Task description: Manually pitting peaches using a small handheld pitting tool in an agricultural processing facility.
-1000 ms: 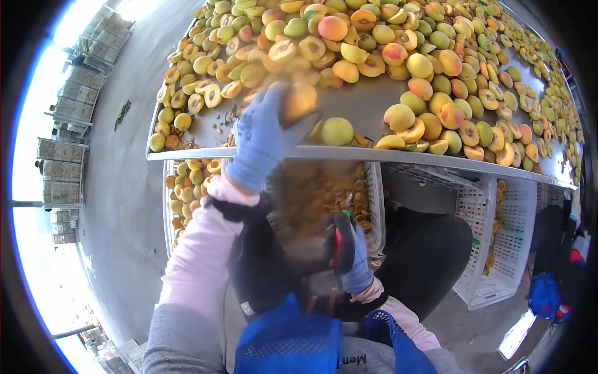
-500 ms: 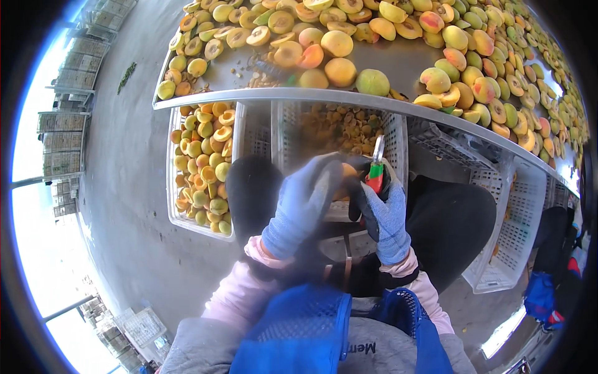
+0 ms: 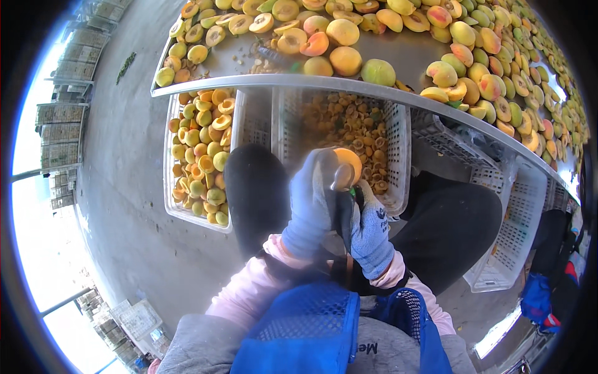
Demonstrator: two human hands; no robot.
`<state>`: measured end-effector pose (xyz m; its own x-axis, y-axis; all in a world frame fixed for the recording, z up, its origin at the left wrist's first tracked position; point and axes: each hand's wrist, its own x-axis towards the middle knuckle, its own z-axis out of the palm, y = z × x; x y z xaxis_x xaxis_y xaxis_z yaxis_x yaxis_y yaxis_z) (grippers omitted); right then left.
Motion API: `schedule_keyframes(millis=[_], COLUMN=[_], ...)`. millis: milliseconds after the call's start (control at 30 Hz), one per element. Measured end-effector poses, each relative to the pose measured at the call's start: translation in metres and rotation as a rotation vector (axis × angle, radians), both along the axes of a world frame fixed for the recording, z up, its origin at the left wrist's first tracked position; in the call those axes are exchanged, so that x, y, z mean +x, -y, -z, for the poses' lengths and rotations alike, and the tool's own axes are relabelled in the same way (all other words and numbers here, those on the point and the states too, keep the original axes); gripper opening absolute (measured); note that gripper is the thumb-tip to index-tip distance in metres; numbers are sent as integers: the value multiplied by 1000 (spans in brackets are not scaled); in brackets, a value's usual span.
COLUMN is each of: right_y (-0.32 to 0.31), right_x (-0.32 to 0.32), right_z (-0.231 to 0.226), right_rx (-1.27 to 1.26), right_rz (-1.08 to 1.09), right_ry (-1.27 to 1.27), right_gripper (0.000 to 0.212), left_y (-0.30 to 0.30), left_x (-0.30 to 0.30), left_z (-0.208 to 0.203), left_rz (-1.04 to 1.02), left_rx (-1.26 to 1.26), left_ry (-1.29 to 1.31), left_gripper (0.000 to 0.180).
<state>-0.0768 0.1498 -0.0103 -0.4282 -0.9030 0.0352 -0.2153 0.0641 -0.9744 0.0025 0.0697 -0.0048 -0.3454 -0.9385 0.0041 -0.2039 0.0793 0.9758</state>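
Observation:
In front of my lap, my left hand [image 3: 309,202], in a blue-grey glove, is closed around an orange-yellow peach [image 3: 351,162]. My right hand [image 3: 372,234], gloved alike, grips a small pitting tool [image 3: 341,177]. Its rounded metal end is against or just in front of the peach; I cannot tell whether it has entered the flesh. Most of its handle is hidden in my fingers, with a bit of green showing. Beneath my hands stands a white crate [image 3: 402,146] holding pits and fruit scraps.
Beyond my hands, a metal table [image 3: 392,55] carries many whole and halved peaches; its raised edge crosses above the crates. On the left, another white crate [image 3: 198,220] holds peach halves. A tilted white crate [image 3: 517,230] is at right. My knees flank the middle crate.
My hands have come together and the tool has swung left from upright, its metal end now at the peach. The peach shows more fully above my left hand.

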Motion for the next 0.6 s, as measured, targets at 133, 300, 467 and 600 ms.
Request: schedule_keyframes(millis=[133,300,467,600], right_y=[0,1,-9,-23], right_x=[2,5,7,11], right_z=[4,2,29,47], right_rx=[-87,-41,-100,-7], right_rz=[61,90,18,-59], right_ry=[-34,-43,-148,83], right_gripper=[21,23,26,30], left_y=[-3,-3,0,5], left_x=[-6,-7,-4,-3], left_z=[-2,-2,4,-2], left_rz=[10,18,102,147], left_rx=[-24,101,-31,-53], left_ry=[-66,-260,-82,11], left_gripper=[29,26,24,21])
